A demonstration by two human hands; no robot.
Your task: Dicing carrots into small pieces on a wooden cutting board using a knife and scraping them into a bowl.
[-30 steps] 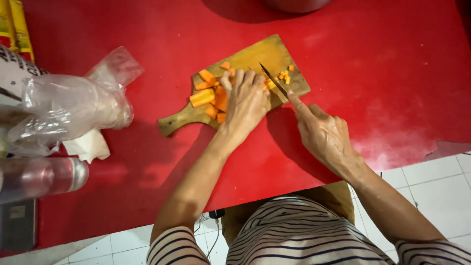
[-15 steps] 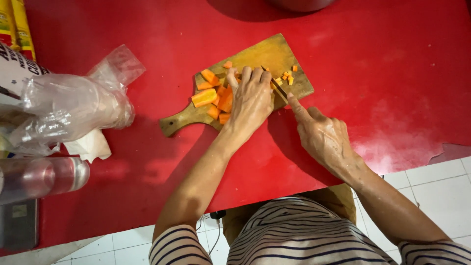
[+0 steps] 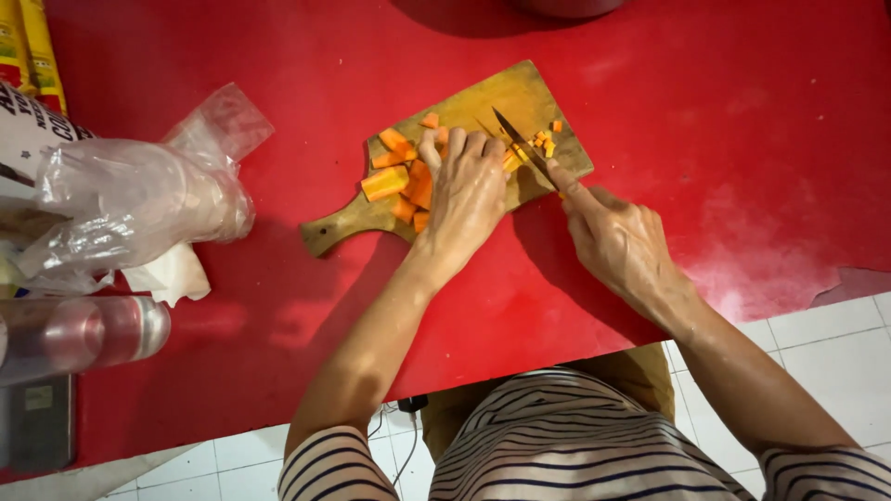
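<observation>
Red tabletop (image 3: 278, 325) carries a wooden cutting board (image 3: 483, 102) whose handle points toward 8 o'clock, with orange carrot chunks (image 3: 385, 181) piled on its 9 o'clock half and small diced bits (image 3: 543, 141) near its 3 o'clock edge. Left hand (image 3: 469, 190) lies curled and pressed down over the carrot piece being cut, while the right hand (image 3: 617, 237), at 4 o'clock from it, is wrapped firmly around the knife (image 3: 515, 139). Its blade runs from 4 toward 10 o'clock, just beside the left fingertips (image 3: 455, 144)
</observation>
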